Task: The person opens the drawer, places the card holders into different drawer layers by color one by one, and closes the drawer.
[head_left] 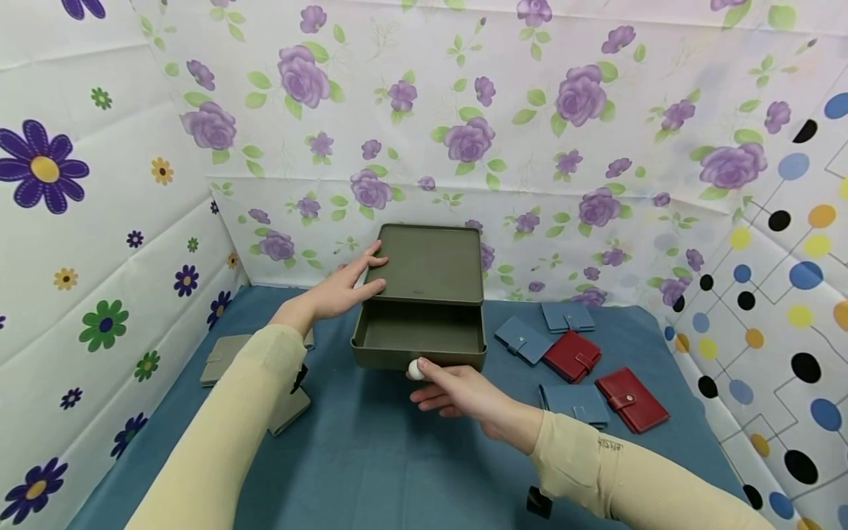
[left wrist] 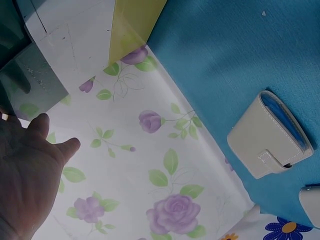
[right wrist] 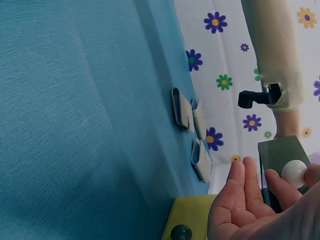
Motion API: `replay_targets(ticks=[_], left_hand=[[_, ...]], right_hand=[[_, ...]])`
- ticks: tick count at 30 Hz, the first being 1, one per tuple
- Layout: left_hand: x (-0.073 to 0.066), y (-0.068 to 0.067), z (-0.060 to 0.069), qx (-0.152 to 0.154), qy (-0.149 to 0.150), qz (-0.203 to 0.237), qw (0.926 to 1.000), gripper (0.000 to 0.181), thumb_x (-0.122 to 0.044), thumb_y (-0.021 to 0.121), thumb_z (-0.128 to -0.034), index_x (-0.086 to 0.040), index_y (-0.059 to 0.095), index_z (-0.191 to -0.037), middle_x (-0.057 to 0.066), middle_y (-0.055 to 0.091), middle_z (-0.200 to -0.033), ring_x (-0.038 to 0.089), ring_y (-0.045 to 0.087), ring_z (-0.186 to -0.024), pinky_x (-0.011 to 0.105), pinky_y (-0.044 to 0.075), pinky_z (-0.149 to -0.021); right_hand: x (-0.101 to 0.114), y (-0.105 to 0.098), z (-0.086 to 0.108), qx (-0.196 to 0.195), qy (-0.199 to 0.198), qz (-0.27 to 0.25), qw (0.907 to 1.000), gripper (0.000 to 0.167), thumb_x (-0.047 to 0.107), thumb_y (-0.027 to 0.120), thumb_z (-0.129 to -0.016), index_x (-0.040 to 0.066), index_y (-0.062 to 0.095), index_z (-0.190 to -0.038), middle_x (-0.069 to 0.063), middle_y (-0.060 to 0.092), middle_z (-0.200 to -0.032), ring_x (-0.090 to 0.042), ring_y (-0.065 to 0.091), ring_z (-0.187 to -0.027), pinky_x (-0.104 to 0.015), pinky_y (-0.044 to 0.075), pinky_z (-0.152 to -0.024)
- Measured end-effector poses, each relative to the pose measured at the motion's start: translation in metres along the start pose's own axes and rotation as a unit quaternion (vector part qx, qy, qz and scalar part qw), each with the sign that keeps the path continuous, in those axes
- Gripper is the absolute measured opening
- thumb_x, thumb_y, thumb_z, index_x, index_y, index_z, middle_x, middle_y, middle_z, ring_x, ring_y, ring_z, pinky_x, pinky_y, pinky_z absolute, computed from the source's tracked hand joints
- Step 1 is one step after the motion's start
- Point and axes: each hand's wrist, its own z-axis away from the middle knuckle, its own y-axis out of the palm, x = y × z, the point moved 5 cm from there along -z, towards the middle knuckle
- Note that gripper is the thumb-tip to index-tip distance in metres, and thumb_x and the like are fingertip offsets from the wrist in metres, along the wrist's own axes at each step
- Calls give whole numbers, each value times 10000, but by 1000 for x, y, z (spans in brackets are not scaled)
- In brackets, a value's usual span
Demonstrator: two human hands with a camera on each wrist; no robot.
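Here, a glossy, round knob (right wrist: pixel 294 173)

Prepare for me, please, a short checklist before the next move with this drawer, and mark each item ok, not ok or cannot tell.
1. Left hand rests on the box: ok, at its left edge.
2. Right hand holds the knob: ok, between thumb and finger.
3. Drawer pulled out: ok, its front part shows.
4. Nothing at the drawer's back: cannot tell, the box covers it.
5. Red wallets out of the drawer's way: ok, it seems; they lie to the right.
6. Grey wallets fully visible from the head: not ok, the left sleeve hides parts.
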Motion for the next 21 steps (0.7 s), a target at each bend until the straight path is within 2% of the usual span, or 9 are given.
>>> replay_targets(ticks=[7,13,17,21], left_hand=[[-1,0,1,1,-4,26,10000,664,-481,459,-1152,-168,271,-1707,-64,30,-1800,254,-23,-1650,633,-69,-1272],[-2,-1,2,-8,2,58,10000,693,-477,458,-1154,-178,208,-1727,-59,80,-1797,241,-18,-1650,628,-65,-1274],[-2,0,3,-8,26,43,10000,655,-474,461,-1154,-162,285,-1702,-78,-18,-1799,250,-13,-1650,637,-57,-1273],[-1,0,2,-2,34,14,10000,651,-485,459,-1152,-158,304,-1693,-89,-49,-1797,260,-1,-1650,652,-42,-1270]], right_hand=[[0,-1,2,43,-8,141,9999,730,690,551,-1039,79,688,-1414,-72,792,-1185,-227,739,-1124,-516,527,-1037],[0,-3,2,53,-37,186,9998,704,653,549,-1058,61,685,-1412,-79,795,-1176,-233,744,-1117,-500,539,-1016],[-1,-3,1,69,-16,173,9998,713,655,549,-1057,53,681,-1416,-80,796,-1172,-233,747,-1116,-500,541,-1019],[-2,-3,2,89,7,147,9999,721,659,547,-1056,56,673,-1429,-83,796,-1173,-237,748,-1118,-493,546,-1012]])
